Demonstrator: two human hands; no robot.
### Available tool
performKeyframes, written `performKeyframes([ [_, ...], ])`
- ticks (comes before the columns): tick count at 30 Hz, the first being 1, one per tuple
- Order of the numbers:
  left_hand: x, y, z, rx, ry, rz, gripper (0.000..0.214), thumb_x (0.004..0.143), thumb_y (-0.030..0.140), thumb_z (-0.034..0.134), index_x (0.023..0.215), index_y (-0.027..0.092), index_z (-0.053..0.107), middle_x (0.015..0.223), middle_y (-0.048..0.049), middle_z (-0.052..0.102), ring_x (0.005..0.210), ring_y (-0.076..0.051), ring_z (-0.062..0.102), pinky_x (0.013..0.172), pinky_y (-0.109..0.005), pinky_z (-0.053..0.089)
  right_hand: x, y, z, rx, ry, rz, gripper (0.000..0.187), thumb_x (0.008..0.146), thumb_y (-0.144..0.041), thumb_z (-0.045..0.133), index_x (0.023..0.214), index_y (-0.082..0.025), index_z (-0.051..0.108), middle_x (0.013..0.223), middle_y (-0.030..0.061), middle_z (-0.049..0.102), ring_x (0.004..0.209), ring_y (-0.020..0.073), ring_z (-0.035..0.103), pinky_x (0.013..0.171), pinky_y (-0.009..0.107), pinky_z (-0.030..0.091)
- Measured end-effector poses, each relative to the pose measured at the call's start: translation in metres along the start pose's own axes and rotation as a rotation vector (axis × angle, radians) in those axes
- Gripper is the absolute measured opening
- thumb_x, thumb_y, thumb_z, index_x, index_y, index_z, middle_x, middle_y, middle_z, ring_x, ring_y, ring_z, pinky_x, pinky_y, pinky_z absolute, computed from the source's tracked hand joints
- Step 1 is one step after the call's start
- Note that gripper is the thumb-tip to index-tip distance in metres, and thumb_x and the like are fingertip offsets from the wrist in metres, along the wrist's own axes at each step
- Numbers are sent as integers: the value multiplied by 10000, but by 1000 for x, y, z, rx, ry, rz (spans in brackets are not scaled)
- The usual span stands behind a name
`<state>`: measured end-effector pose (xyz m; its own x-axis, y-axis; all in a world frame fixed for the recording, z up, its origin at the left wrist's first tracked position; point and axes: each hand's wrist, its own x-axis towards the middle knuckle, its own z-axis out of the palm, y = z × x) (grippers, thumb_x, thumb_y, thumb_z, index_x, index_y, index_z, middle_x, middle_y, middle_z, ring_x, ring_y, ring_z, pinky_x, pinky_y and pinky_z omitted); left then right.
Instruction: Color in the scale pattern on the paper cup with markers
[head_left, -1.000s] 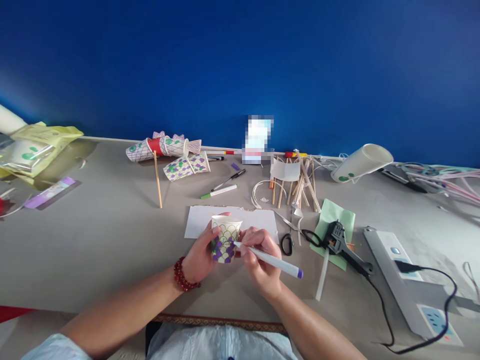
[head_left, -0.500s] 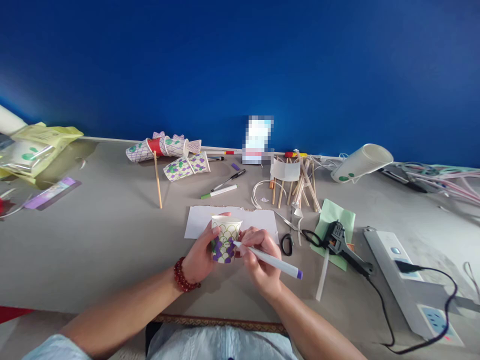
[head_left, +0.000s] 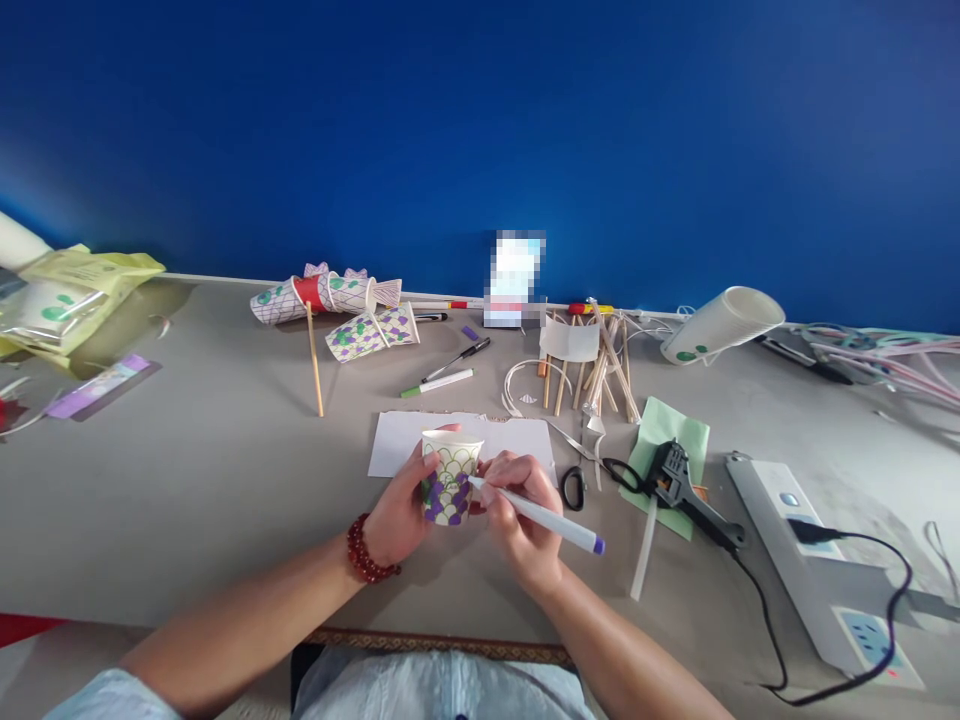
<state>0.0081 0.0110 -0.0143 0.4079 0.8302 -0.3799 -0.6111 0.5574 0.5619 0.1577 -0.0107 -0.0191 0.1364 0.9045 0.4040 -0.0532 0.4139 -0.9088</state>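
Observation:
A paper cup (head_left: 451, 462) with a drawn scale pattern, its lower scales partly purple, stands upright in my left hand (head_left: 401, 505). The thumb presses on its left side and the other fingers go behind it. My right hand (head_left: 525, 510) pinches a white marker (head_left: 547, 518) with a purple end, its tip at the right side of the cup near the purple scales. A sheet of white paper (head_left: 386, 450) lies on the table just beyond the hands. To the right of it are scissors (head_left: 574, 488) with black handles.
At the back left lie decorated cup pieces (head_left: 375, 334) and a joined cup fish (head_left: 319, 295) on a stick. Pens (head_left: 439, 383) lie mid-table. Bundled sticks (head_left: 600, 365), stacked cups (head_left: 720, 325), a glue gun (head_left: 682, 490) and a power strip (head_left: 787, 560) are on the right.
Hardly anything differs. The marker tip has shifted very slightly to the right and up at the cup's side; both hands keep their hold.

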Motion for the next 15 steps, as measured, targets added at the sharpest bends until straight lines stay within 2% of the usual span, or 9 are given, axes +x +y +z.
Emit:
performKeyframes([
  [7, -1, 2, 2, 6, 13, -15, 719, 841, 430, 782, 1476, 220, 520, 1045, -86, 796, 1012, -281, 761, 843, -373, 617, 0, 1, -1, 38, -10, -9, 117, 974, -214, 601, 866, -246, 570, 707, -13, 559, 672, 175, 512, 758, 387, 515],
  [11, -1, 2, 3, 5, 27, -11, 683, 846, 413, 773, 1460, 227, 541, 1064, -81, 792, 1023, -279, 757, 845, -373, 619, -1, 1, -1, 69, -26, 0, 135, 973, -217, 605, 850, -250, 559, 691, -20, 539, 653, 172, 492, 721, 370, 507],
  [15, 0, 1, 2, 14, 29, 0, 666, 836, 421, 777, 1433, 213, 565, 1032, -83, 789, 1012, -283, 758, 839, -377, 622, -2, 2, 0, 57, -3, 4, 121, 975, -207, 604, 864, -248, 574, 709, -18, 550, 673, 173, 506, 774, 391, 512],
])
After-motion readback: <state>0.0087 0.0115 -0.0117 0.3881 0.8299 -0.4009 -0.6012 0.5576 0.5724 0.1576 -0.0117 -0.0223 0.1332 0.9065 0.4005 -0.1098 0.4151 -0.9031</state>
